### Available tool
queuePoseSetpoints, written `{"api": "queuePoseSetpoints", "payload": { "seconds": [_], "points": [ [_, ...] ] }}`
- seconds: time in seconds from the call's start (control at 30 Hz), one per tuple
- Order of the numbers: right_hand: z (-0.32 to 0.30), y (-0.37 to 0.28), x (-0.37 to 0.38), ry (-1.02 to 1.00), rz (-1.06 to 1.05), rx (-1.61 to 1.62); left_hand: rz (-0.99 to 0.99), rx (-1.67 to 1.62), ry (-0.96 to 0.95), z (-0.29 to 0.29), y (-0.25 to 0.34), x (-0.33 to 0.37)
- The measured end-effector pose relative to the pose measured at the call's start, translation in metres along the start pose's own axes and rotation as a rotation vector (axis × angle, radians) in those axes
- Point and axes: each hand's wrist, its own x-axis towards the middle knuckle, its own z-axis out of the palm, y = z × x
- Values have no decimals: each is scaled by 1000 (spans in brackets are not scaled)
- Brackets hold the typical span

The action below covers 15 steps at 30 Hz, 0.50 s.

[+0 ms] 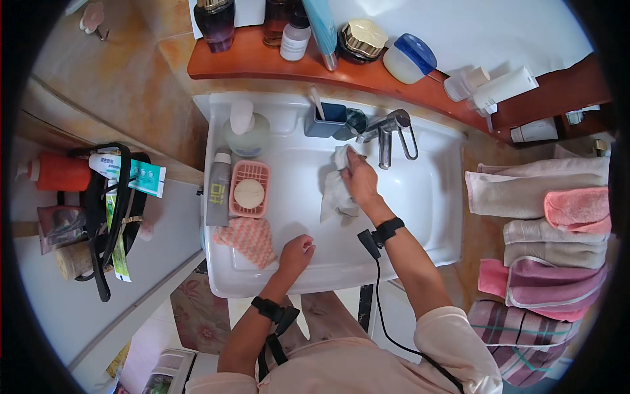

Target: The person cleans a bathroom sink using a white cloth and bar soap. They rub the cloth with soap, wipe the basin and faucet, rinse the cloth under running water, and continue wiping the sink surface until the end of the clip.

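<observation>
My right hand (359,176) is closed on a crumpled white cloth (338,196), which hangs and spreads over the left half of the white sink (295,190), below the chrome faucet (392,134). Lower and to the left, my left hand (297,254) is held in a loose fist over the sink's front part, with nothing seen in it. Close to that hand lies a pink-and-white patterned cloth (247,240). Beyond it sits a pink soap dish (268,172) with a round cream soap bar (249,194).
A grey tube (218,190) and a pump bottle (247,134) stand along the sink's left side. A dark cup (325,122) with a toothbrush is behind. The wooden shelf (262,65) above carries bottles and jars. Towels (538,190) hang at right; a black rack (108,217) of tubes is left.
</observation>
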Motion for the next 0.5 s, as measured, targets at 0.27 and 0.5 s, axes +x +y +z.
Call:
{"api": "queuePoseSetpoints", "payload": {
  "seconds": [0.27, 0.5],
  "points": [
    [15, -24, 9, -147, -90, -5, -11, -6, -5, 2, -2, 0],
    [20, -23, 17, -63, -104, -1, 21, -11, 13, 6, -2, -1]
  ]
}}
